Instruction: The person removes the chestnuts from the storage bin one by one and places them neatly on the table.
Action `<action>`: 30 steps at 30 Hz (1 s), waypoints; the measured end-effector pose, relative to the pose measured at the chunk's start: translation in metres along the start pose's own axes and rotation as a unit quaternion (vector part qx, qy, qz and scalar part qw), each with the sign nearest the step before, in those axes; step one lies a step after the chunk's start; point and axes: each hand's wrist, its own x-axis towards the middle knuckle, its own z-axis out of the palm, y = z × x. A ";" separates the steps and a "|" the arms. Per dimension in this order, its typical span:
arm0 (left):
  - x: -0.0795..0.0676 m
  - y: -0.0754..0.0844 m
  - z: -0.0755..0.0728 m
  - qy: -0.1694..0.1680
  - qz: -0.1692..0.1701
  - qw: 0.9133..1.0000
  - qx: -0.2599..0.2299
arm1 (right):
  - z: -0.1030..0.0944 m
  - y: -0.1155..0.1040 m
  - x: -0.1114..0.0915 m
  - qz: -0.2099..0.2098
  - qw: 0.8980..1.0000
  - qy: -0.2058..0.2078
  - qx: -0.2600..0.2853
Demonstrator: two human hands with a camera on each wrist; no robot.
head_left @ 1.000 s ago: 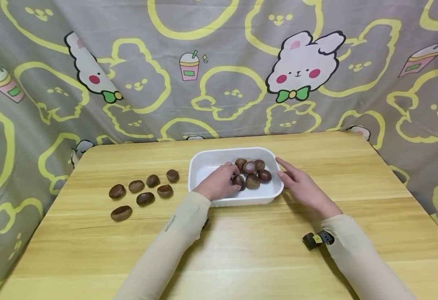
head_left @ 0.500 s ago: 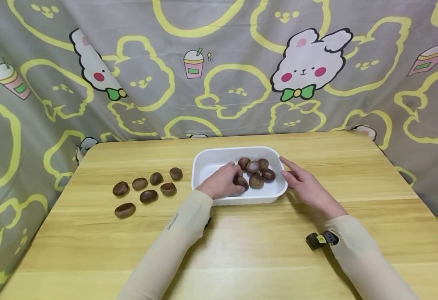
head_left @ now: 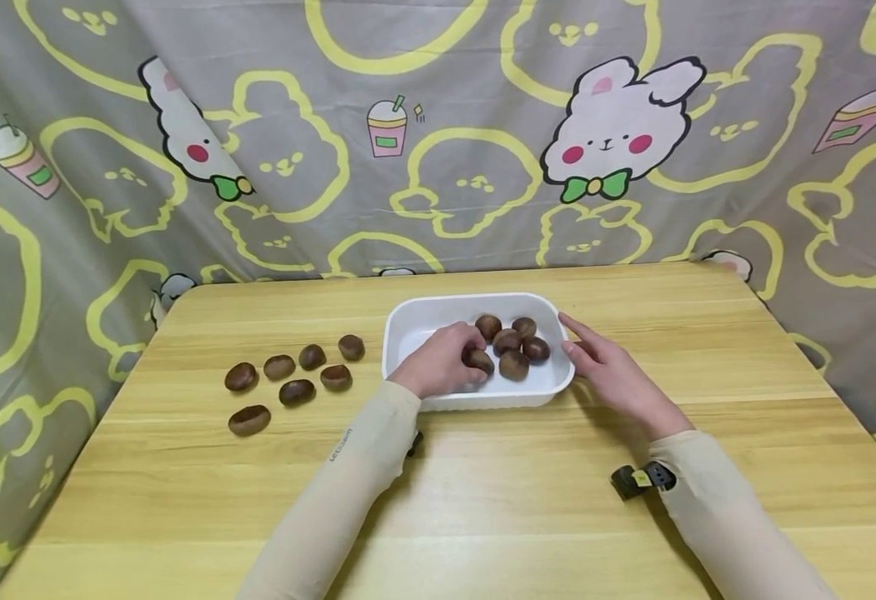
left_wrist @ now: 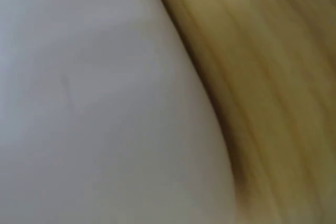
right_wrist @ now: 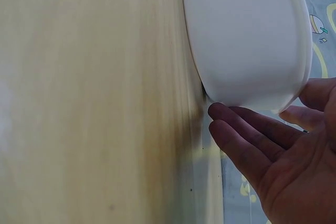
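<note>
Chestnuts (head_left: 513,364), rounded, dark brown, some with paler patches, lie in the white tray (head_left: 483,402); the left hand (head_left: 438,363) pinches one in its fingers (head_left: 472,337). The right hand (head_left: 610,372), nearly straight-fingered, touches the tray's end. Seven more sit leftward on the surface (head_left: 483,517).

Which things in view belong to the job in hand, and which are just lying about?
Belongs to the job: white tray; chestnuts inside it; left hand, pinching one; right hand, touching the tray; probably seven loose chestnuts.

Surroundings: wooden table; patterned curtain; black wrist device.
</note>
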 end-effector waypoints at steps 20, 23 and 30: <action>-0.029 -0.003 -0.023 0.084 0.064 0.993 -0.054 | 0.002 0.002 0.000 -0.005 1.000 0.000 0.008; -0.037 -0.008 -0.027 0.102 0.070 0.990 -0.071 | 0.003 0.003 0.001 -0.002 1.000 -0.001 0.009; -0.059 -0.016 -0.040 0.163 0.088 0.978 -0.098 | -0.001 0.001 -0.001 0.004 1.000 0.001 -0.002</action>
